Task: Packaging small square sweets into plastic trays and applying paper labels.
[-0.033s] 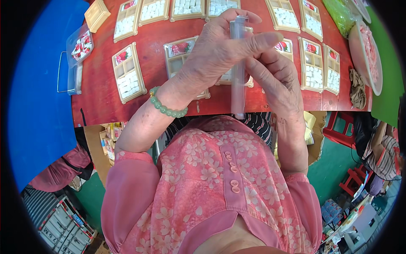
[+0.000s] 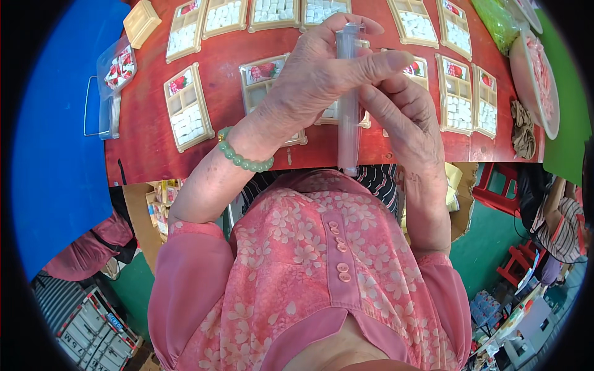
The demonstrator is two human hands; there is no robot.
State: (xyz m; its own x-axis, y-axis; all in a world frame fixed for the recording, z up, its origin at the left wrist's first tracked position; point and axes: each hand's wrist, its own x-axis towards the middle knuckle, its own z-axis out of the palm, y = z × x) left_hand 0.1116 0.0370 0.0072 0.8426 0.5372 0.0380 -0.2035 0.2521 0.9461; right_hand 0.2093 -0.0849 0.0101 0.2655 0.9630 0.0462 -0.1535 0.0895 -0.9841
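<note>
Wears a pink blouse [image 2: 303, 238], printed with pale blossoms and buttoned down the front, over striped trousers [image 2: 378, 179]. Wears a green bead bracelet [image 2: 238, 159] on the left wrist. Grips a long, narrow clear plastic piece [image 2: 349, 133] with the left hand [image 2: 328, 73], thumb laid straight across it, forefinger hooked past its far end, only a slim gap between. Holds the piece lengthwise toward the body, with its near end reaching just past the front edge of the red table [image 2: 224, 83]. Has the right hand [image 2: 413, 127] just beside the piece, fingers curled inward and thumb bent toward them; cannot tell whether pinches anything there.

Faces, behind the hands, a partly covered tan tray [image 2: 255, 94]. To its left, a similar divided tray [image 2: 183, 99] with white pieces [image 2: 188, 125] and a strawberry-printed packet [image 2: 179, 81]; to the right, two more, side by side. Near the right table edge, a crumpled brown cloth [image 2: 523, 130] beside a pale bowl [image 2: 552, 123] of pink pieces [image 2: 539, 74]. Toward the left, a clear box [image 2: 106, 78] of red-and-white packets [image 2: 119, 67]. Farthest, a row of filled trays and a green bag [image 2: 497, 25].
</note>
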